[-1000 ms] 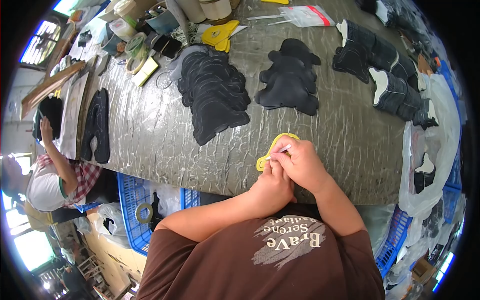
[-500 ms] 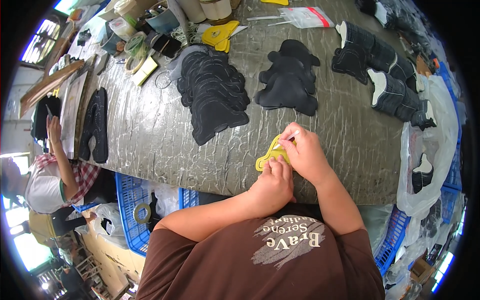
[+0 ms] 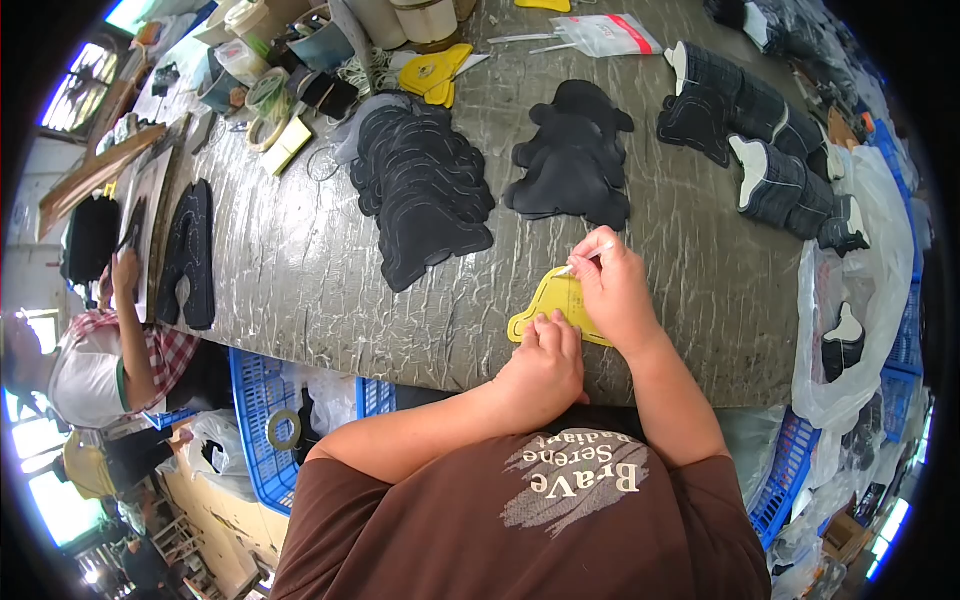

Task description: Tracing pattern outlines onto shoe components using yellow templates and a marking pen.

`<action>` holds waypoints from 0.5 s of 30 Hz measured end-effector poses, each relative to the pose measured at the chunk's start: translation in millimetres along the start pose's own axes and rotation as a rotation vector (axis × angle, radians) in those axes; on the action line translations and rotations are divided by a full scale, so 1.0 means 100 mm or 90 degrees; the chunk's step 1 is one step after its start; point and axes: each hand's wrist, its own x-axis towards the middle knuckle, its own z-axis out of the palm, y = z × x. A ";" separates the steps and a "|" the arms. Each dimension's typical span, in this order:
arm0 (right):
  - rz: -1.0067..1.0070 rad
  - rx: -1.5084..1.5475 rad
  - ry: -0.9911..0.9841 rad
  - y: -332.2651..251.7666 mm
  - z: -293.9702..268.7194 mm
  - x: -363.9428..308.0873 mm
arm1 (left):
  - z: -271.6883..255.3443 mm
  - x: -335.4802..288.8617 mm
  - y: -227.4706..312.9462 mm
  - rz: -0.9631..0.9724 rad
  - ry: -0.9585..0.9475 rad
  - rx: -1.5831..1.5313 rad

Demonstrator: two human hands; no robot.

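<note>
A yellow cut-out template lies flat near the front edge of the grey wrinkled table. My left hand presses its lower edge with the fingers curled. My right hand holds a thin white marking pen, its tip at the template's upper right edge. Beyond the hands lie two stacks of black shaped pieces, one at centre and one further right.
Black and white stitched shoe parts line the right side. Tape rolls, containers and more yellow templates crowd the far left. Another person works at the left. Blue crates sit under the table edge; a clear bag hangs right.
My right hand has slid up and right along the template's edge with the pen. The left hand stays pressed on the lower part.
</note>
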 end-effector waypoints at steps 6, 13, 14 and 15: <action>0.002 -0.013 0.023 0.00 -0.02 -0.01 | -0.01 0.00 0.00 0.001 -0.007 -0.001; 0.057 -0.010 0.023 -0.02 -0.08 -0.04 | -0.01 0.00 0.00 -0.003 -0.013 -0.010; 0.060 0.002 0.028 -0.02 -0.08 -0.05 | -0.01 -0.01 0.00 -0.005 -0.013 -0.010; 0.061 0.002 0.027 -0.01 -0.07 -0.06 | -0.01 0.00 0.00 -0.005 -0.014 -0.010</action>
